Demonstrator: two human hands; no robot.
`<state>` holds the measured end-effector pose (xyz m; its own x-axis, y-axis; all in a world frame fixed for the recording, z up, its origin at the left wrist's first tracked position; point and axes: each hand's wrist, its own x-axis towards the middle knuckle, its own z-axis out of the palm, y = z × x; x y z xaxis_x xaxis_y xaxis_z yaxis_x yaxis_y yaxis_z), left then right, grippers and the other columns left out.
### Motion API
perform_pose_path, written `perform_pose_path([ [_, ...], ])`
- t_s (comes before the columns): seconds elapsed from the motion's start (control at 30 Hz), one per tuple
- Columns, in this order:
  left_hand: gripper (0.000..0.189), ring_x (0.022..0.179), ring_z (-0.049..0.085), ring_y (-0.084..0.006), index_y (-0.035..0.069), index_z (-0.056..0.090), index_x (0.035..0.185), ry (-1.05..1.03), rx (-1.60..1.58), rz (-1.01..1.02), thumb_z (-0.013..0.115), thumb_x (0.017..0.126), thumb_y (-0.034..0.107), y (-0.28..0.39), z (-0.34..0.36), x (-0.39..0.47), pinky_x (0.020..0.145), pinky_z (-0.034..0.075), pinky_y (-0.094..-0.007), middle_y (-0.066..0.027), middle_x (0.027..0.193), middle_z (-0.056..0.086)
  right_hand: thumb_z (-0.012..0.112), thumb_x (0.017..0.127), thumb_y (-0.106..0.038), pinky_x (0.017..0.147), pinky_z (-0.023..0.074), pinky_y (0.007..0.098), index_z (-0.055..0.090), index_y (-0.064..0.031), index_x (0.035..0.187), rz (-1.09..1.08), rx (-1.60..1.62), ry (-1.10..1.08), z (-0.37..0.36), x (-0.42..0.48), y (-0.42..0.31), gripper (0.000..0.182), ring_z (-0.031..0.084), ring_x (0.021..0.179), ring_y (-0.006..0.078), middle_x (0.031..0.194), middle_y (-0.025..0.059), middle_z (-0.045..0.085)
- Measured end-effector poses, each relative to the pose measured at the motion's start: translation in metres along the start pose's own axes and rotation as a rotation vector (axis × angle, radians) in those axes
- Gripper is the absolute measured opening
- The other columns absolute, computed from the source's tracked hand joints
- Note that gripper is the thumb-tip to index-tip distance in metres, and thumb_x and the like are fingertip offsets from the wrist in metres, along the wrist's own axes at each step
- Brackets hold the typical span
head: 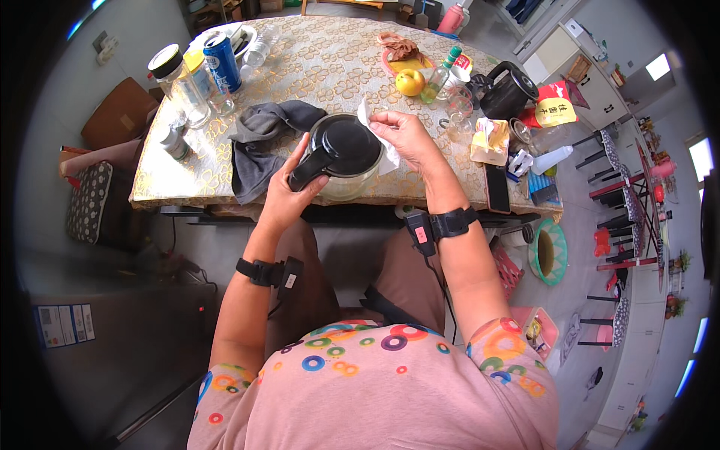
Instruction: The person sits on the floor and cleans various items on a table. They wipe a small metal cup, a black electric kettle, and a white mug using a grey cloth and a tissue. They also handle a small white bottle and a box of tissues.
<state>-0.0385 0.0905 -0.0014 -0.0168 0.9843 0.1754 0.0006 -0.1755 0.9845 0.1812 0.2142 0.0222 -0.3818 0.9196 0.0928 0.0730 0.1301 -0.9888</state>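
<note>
Near the table's front edge is a glass pot (353,187) with a black lid (350,143) and a black handle (306,171). My left hand (286,191) holds it at the handle, with the thumb and fingers around it. My right hand (402,135) pinches a white paper tissue (388,157) between thumb and fingers, against the right side of the lid's rim. A dark grey cloth (259,140) lies crumpled on the table just left of the pot.
Jars (188,95), a blue can (222,62) and a small bottle (173,143) stand at left. At right are an apple (410,82), a green-capped bottle (439,79), a black kettle (509,93), a tissue pack (490,140) and a phone (497,188).
</note>
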Motion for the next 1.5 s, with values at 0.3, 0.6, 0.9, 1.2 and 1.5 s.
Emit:
perform_pose_path([
  [0.3, 0.073, 0.053, 0.041, -0.0018, 0.019, 0.035, 0.143, 0.004, 0.031, 0.043, 0.070, 0.080, 0.009, -0.004, 0.001, 0.001, 0.049, 0.036, -0.0182, 0.0077, 0.071, 0.052, 0.065, 0.078, 0.002, 0.062, 0.0537, 0.0298, 0.061, 0.0044, 0.093, 0.389, 0.249, -0.105, -0.013, 0.025, -0.004, 0.016, 0.064, 0.072, 0.0178, 0.083, 0.0120, 0.064],
  [0.6, 0.075, 0.097, 0.049, -0.0041, 0.011, 0.035, 0.142, -0.002, -0.014, -0.044, 0.073, 0.077, 0.008, 0.005, 0.001, -0.001, 0.088, 0.039, -0.0210, 0.0016, 0.113, 0.059, 0.065, 0.076, 0.001, 0.061, 0.0509, 0.0269, 0.064, 0.0062, 0.088, 0.128, 0.193, 0.207, 0.012, 0.008, 0.008, 0.013, 0.061, 0.068, 0.0143, 0.081, 0.0110, 0.066],
  [0.9, 0.075, 0.098, 0.049, -0.0039, 0.012, 0.035, 0.142, -0.005, -0.015, -0.058, 0.074, 0.077, 0.008, 0.004, -0.001, 0.001, 0.088, 0.039, -0.0210, 0.0010, 0.115, 0.059, 0.062, 0.081, -0.002, 0.059, 0.0483, 0.0274, 0.062, 0.0037, 0.090, 0.134, 0.125, 0.468, 0.011, 0.013, 0.029, 0.011, 0.059, 0.067, 0.0142, 0.080, 0.0089, 0.064],
  [1.2, 0.076, 0.095, 0.048, -0.0029, 0.013, 0.035, 0.142, -0.003, -0.011, -0.051, 0.074, 0.077, 0.009, 0.002, -0.001, 0.000, 0.087, 0.040, -0.0202, 0.0024, 0.112, 0.059, 0.062, 0.084, -0.002, 0.067, 0.0515, 0.0283, 0.058, 0.0031, 0.101, 0.290, 0.351, -0.033, -0.006, 0.008, -0.006, 0.018, 0.061, 0.074, 0.0154, 0.086, 0.0075, 0.062],
  [1.5, 0.078, 0.090, 0.048, -0.0028, 0.013, 0.033, 0.143, -0.006, -0.003, -0.048, 0.074, 0.077, 0.008, 0.005, 0.000, 0.002, 0.082, 0.041, -0.0195, 0.0036, 0.107, 0.060, 0.071, 0.070, -0.012, 0.061, 0.0504, 0.0304, 0.066, -0.0001, 0.077, -0.042, -0.356, 0.249, 0.002, 0.023, 0.016, 0.014, 0.064, 0.066, 0.0151, 0.071, 0.0082, 0.067],
])
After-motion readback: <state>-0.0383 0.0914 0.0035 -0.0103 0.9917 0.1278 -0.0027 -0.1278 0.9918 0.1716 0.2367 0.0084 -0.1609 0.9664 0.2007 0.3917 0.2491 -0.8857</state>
